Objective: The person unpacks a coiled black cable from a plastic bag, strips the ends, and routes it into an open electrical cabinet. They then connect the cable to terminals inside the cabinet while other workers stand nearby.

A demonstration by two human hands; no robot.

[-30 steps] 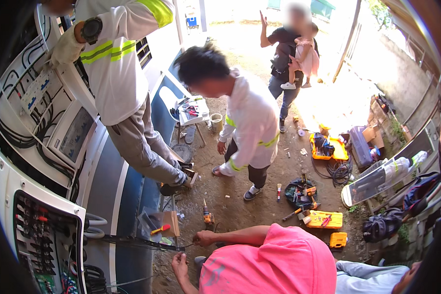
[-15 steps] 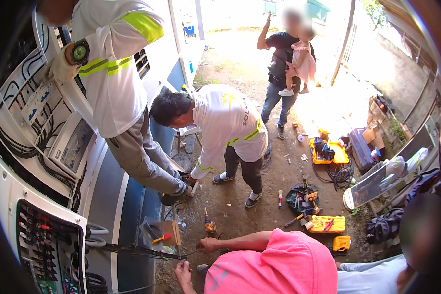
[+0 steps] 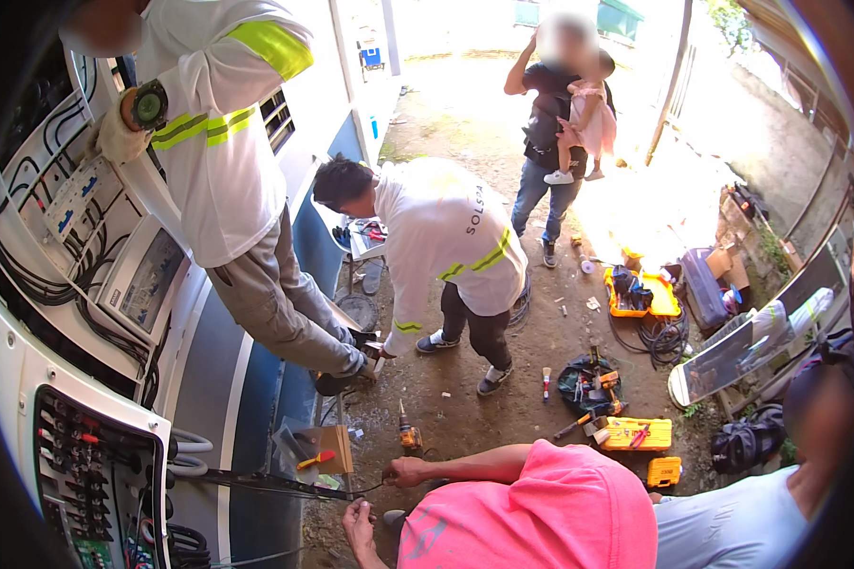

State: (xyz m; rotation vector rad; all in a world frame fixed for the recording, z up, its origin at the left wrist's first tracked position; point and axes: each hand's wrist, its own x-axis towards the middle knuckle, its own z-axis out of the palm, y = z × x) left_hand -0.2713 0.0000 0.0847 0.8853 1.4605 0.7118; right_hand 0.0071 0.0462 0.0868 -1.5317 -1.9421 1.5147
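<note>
Neither of my hands shows in the head view. At the bottom, a co-worker in a pink shirt (image 3: 550, 512) reaches left with bare hands on thin dark cable (image 3: 378, 486); the fingers' exact grip is too small to tell. The cable bundle (image 3: 256, 481) runs there from an open electrical cabinet (image 3: 85, 465) full of black terminals and wires. Above it, another open panel (image 3: 81, 204) holds breakers and looped black cables. A gloved co-worker with a large watch (image 3: 149, 104) stands beside it. A second co-worker in a white shirt (image 3: 455, 237) bends down, one hand near that person's shoes.
On the dirt floor stands an orange drill (image 3: 409, 433). Further right lie a black bag of tools (image 3: 588, 384), a yellow case (image 3: 636, 433), an orange toolbox (image 3: 643, 292) and a glass-like panel (image 3: 740, 353). A person in a grey shirt (image 3: 731, 517) is at lower right; another person carries a child behind.
The bending co-worker has lifted their head slightly and shifted right, showing a tray of tools behind. The far person's raised hand has come to their head. The grey-shirted person's head has moved.
</note>
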